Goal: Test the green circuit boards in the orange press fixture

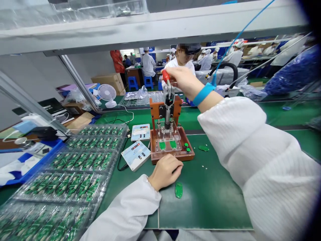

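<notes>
My right hand (184,80), a blue wrist strap below it, is closed around the red lever handle (166,76) at the top of a test fixture (154,115). The handle stands nearly upright above the clamp's metal plunger (167,122). In the clear holder of the fixture lie two small green circuit boards, a left board (162,145) and a right board (173,144). My left hand (167,171) rests in a loose fist at the fixture's front edge; its palm is hidden. A loose green board (179,190) lies just below it, and another board (203,148) sits right of the fixture.
Two white meter boxes, a rear box (140,133) and a front box (136,155), stand left of the fixture. Clear trays (105,180) full of green boards cover the left side. A white fan (107,93) stands behind. Across the bench a person (182,60) works.
</notes>
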Motion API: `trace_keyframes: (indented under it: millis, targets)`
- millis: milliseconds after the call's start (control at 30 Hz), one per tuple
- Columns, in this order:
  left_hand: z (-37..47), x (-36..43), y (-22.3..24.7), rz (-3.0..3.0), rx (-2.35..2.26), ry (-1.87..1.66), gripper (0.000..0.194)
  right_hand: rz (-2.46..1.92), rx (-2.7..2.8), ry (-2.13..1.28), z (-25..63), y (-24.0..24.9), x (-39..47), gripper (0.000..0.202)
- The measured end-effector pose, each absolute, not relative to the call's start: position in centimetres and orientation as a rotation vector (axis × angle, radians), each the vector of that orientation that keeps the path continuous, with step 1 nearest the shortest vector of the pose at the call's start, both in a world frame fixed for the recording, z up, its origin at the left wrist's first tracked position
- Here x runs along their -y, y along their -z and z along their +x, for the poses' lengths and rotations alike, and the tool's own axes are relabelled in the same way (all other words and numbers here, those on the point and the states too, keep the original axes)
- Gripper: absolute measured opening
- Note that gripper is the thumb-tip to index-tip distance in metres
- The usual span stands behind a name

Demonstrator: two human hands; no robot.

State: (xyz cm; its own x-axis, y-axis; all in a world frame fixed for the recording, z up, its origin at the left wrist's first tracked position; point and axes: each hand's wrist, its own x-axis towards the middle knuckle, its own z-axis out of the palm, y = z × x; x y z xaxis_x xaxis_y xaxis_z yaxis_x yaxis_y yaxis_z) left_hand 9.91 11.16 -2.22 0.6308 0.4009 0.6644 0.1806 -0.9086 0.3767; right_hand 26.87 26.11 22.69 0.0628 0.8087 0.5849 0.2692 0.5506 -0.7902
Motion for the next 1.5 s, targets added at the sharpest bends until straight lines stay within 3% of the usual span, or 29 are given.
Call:
trace_keyframes:
  millis: [100, 267, 433, 800, 1267, 1500]
  targets:
    - [9.8, -11.2, 2.2, 2.592, -0.469, -1.137, 0.014, -0.889, 1.55, -0.422, 25.6, -23.5, -21.6, 0.017]
    - [9.9, -11.2, 2.4, 2.629, -0.472, -1.095, 0.015, -0.789, 1.613, -0.004, 24.4, -19.8, -13.3, 0.025]
    - [10.0, -11.3, 2.4, 2.645, -0.465, -1.064, 0.014, -0.828, 1.644, 0.136, 24.0, -16.3, -10.5, 0.029]
    - [10.0, -11.4, 2.6, 2.661, -0.484, -1.017, 0.012, -0.718, 1.695, -0.022, 24.8, -10.7, -10.8, 0.041]
    - [9.8, -11.6, 2.5, 2.659, -0.488, -0.956, 0.018, -0.62, 1.469, -0.24, 23.8, -8.6, -11.9, 0.047]
    - [7.2, -12.5, -2.2, 2.177, -0.396, -0.613, 0.014, -0.593, 1.509, -0.262, 24.1, -8.9, -11.9, 0.048]
